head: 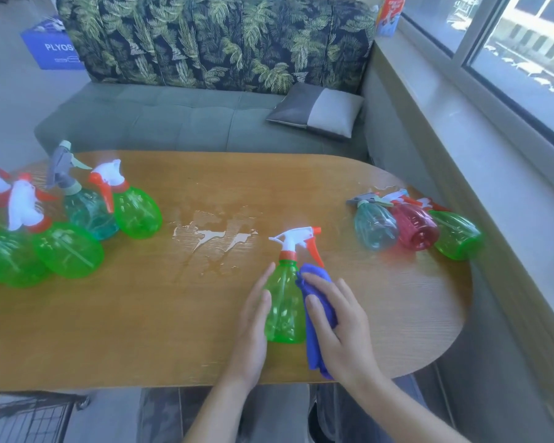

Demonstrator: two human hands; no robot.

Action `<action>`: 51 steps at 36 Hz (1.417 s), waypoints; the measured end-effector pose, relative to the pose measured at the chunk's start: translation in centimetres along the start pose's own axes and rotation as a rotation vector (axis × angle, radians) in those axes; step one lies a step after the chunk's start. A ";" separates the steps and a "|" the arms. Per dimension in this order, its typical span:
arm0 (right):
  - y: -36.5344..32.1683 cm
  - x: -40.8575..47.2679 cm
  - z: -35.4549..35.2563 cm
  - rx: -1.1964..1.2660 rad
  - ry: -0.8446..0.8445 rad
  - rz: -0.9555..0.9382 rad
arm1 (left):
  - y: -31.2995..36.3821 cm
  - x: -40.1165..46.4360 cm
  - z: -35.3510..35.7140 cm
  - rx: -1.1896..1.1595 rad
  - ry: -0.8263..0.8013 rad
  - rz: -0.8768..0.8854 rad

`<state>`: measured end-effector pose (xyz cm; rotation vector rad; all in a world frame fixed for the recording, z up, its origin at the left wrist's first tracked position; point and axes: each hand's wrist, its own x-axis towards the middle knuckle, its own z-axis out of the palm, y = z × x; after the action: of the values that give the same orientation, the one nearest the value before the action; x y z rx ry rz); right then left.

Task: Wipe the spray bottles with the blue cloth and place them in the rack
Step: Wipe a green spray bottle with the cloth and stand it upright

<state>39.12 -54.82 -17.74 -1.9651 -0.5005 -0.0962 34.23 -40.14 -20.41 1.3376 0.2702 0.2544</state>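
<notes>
A green spray bottle (282, 308) with a white and orange trigger head stands upright on the wooden table (141, 330), near its front edge. My left hand (253, 324) lies flat against the bottle's left side with straight fingers. My right hand (336, 324) holds the blue cloth (317, 346) against the bottle's right side, and the cloth trails out below my palm. A black wire rack (29, 417) shows at the bottom left, below the table edge.
Several green bottles (68, 251) and a teal one (87, 212) stand crowded at the table's left. A teal (376, 227), a red (416, 230) and a green bottle (458, 235) lie on their sides at the right. Spilled water (211, 235) sits mid-table. A sofa (179, 119) stands behind.
</notes>
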 end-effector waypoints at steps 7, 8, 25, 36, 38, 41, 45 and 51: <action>-1.1 4.3 0.1 -0.267 -0.069 -0.092 | 0.3 -0.3 0.3 -0.041 0.025 -0.012; -1.0 4.3 0.5 -0.322 -0.082 -0.108 | 0.2 -0.2 0.3 -0.045 0.037 -0.015; 1.0 0.8 -1.4 -0.481 -0.289 -0.834 | 0.6 -0.2 -0.3 -0.097 0.043 -0.024; -0.1 3.9 0.9 -0.321 -0.107 -0.189 | 0.0 0.2 -0.4 -0.090 0.035 -0.065; -0.2 2.9 1.0 -0.304 -0.100 -0.222 | -0.1 0.2 -0.5 -0.110 0.039 -0.072; 0.0 1.4 0.6 -0.314 -0.121 -0.404 | 0.1 0.2 -0.6 -0.140 0.058 -0.070; 1.0 -0.1 -0.7 -0.391 -0.277 -0.627 | 0.2 0.1 -0.6 -0.092 0.071 -0.068; 1.3 -0.6 -2.0 -0.456 -0.372 -0.810 | 0.8 -0.1 -0.2 -0.133 0.058 -0.079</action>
<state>39.44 -57.20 -18.19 -2.0972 -1.6186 -0.3833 34.06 -39.77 -19.68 1.1868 0.3491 0.2408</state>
